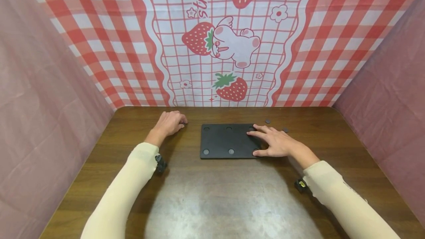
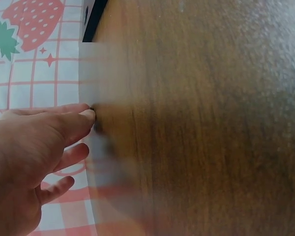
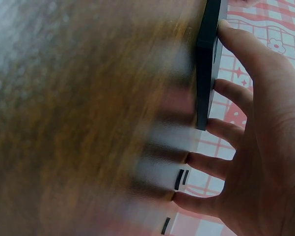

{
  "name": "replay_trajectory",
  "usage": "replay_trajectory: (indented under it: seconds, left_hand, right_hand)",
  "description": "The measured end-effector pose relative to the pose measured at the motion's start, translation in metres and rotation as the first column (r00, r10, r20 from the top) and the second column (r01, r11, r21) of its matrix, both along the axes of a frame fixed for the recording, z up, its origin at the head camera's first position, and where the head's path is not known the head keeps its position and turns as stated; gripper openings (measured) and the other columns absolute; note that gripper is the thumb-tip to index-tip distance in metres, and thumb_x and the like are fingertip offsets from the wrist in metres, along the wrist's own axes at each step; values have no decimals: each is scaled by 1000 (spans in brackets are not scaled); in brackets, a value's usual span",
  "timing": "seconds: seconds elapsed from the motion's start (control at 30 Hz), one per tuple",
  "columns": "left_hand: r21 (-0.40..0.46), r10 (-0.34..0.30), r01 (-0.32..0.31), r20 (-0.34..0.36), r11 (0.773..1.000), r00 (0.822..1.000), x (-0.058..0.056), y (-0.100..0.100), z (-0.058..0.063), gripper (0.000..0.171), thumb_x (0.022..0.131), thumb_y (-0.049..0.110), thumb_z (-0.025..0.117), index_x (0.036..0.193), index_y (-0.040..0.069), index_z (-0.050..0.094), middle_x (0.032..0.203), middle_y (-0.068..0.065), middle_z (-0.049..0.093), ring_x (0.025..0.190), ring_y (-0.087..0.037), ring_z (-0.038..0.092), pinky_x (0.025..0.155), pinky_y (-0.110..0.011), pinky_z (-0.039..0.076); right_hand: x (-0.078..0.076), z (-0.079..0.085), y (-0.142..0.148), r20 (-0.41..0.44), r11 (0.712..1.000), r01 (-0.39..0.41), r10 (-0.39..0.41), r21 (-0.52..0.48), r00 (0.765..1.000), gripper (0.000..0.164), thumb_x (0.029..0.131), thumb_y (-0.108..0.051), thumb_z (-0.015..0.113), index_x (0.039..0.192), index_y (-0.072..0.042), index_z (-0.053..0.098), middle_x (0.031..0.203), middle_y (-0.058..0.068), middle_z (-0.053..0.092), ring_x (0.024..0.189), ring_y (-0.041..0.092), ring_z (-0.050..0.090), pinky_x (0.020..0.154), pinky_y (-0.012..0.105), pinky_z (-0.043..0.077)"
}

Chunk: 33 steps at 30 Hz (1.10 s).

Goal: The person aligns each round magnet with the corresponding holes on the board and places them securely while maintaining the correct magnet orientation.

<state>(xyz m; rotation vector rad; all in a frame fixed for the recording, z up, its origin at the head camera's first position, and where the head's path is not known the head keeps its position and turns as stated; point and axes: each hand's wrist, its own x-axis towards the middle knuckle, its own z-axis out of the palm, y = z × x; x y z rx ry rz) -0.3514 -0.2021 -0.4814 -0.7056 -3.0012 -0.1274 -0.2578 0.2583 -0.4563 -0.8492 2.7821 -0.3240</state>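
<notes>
A flat black rectangular board (image 1: pixel 217 141) with several round recesses lies on the table. Two near-side recesses look grey; the far ones look dark. Left of the board, my left hand (image 1: pixel 169 124) pinches a small dark disc (image 2: pixel 93 110) between thumb and index finger, close to the tabletop. My right hand (image 1: pixel 277 143) is spread over the board's right end, its thumb and some fingertips touching the top. In the right wrist view, the other fingers of the right hand (image 3: pixel 265 132) reach the table beyond the board's edge.
Small dark discs lie right of the board: one disc (image 1: pixel 267 121) toward the back, another disc (image 1: pixel 285 130) just behind the right hand. The wooden table (image 1: pixel 212 194) meets a strawberry-print cloth (image 1: pixel 292 76) at its back edge. Pink curtains (image 1: pixel 385 65) hang at both sides.
</notes>
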Motion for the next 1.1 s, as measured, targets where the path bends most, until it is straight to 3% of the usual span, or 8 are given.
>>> replay_trajectory:
  seconds: [0.1,0.3,0.4,0.77,1.1]
  left_hand:
    - [-12,-18,18,-28,1000,999,-8,-4,-8,19,103,22,82,121,19,86,122,-4,85,116,-29,80,93,-55,60]
    - [-22,8,-7,46,1000,999,18,10,28,22,107,20,77,126,12,86,129,-9,85,123,-32,79,102,-54,62]
    - [-34,13,-12,36,999,999,25,13,34,22,108,21,76,125,12,86,129,-9,85,122,-31,79,102,-53,62]
    - [-81,40,-39,11,996,999,29,11,36,21,107,25,77,122,13,85,125,-8,83,117,-30,79,102,-56,57]
    - [-88,81,-77,34,993,996,28,13,36,21,106,27,79,121,14,86,127,-8,85,117,-31,80,102,-56,54]
  right_hand:
    - [0,1,0,3,1000,1,-1,-5,1000,85,101,-63,76,172,-24,48,184,22,33,159,64,43,113,89,42]
    - [0,1,0,3,1000,4,-4,-9,1000,86,100,-64,76,172,-24,48,185,23,33,159,65,42,113,90,41]
    - [1,1,0,7,1000,7,-7,-12,1000,86,101,-63,76,172,-24,48,185,22,33,160,65,41,114,90,41]
    - [1,0,0,7,1000,-1,1,-9,1000,85,102,-63,74,172,-24,47,185,22,32,160,66,41,112,90,42]
    - [0,-1,1,-1,1000,1,-1,-9,1000,85,101,-62,76,172,-24,48,184,23,33,159,64,43,114,88,42]
